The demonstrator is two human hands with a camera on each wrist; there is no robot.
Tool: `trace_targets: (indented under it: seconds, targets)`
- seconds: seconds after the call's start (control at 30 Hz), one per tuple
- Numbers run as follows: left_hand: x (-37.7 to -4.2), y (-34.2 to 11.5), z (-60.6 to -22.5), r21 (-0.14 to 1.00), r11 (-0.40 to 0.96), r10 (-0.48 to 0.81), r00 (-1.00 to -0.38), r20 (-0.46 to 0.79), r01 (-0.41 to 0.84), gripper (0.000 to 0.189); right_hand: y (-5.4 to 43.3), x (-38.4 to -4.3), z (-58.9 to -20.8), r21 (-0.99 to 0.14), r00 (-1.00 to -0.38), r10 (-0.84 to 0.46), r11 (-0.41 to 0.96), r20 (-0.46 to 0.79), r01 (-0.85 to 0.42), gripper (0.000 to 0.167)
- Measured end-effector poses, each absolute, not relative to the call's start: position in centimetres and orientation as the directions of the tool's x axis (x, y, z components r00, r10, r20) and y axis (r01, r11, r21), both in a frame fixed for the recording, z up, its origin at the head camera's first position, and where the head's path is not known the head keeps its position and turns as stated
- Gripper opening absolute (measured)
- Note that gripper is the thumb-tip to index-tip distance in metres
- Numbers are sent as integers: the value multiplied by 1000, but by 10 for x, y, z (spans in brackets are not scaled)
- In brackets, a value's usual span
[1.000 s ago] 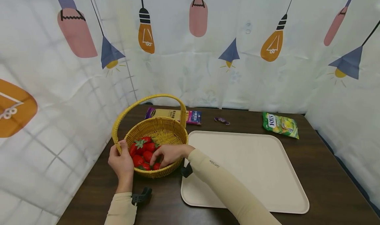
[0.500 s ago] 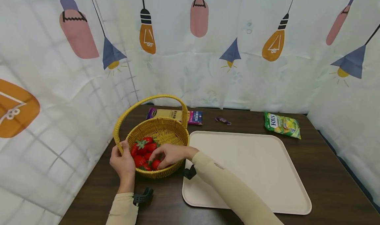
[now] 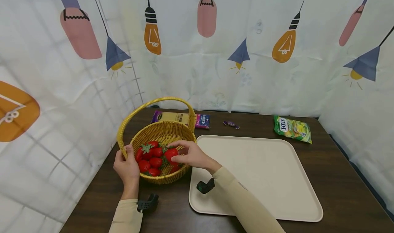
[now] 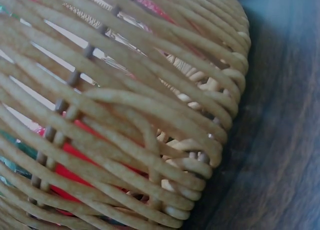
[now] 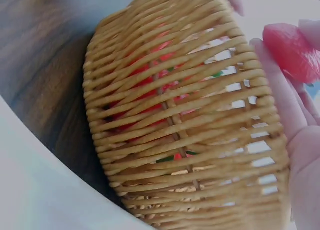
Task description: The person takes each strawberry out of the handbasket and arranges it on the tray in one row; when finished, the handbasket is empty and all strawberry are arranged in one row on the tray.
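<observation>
A yellow woven basket with a tall arched handle stands on the left of the table, several red strawberries in it. My left hand grips the foot of the handle at the basket's left side. Over the right part of the basket, my right hand pinches one strawberry between thumb and fingers. In the right wrist view that strawberry shows above the rim, beside the woven wall. Only the basket's weave, with red behind it, fills much of the left wrist view.
A large cream tray lies right of the basket, under my right forearm. Behind stand a purple and yellow snack packet, a small purple wrapped candy and a green FOX'S bag. A printed curtain borders the table.
My right hand has risen from among the strawberries at the basket's front and shifted slightly right, lifting one strawberry. The left hand stays on the handle.
</observation>
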State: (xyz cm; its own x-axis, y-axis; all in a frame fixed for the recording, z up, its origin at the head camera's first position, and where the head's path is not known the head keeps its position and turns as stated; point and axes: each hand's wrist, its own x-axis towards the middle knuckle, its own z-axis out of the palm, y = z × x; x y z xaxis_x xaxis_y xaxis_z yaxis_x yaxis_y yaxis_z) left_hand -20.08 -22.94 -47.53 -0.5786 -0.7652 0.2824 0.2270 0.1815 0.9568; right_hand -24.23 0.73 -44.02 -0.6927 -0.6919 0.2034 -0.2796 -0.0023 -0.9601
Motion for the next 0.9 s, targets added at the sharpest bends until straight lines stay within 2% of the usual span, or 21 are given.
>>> trace_targets:
  seconds: [0.2,0.37,0.57,0.73,0.9]
  targets:
    - [-201,-230,-475,956,186,-766,-575,287,229,37,33,-241,-452,-955,-814,-502,-205,290,-214,38]
    - [-201,-230,-475,955,177,-763,-580,285,236,39,49,-246,-464,-939,-886,-359,-281,295,-199,40]
    - [-200,-230,-475,958,171,-758,-591,277,230,35,63,-254,-480,-957,-945,-238,-238,225,-167,39]
    - [-200,-230,-476,955,178,-762,-581,285,236,23,69,-256,-487,-981,-961,-219,-136,168,-140,43]
    - [-192,-223,-460,956,181,-751,-594,287,232,30,71,-259,-489,-992,-974,-192,-62,119,-109,47]
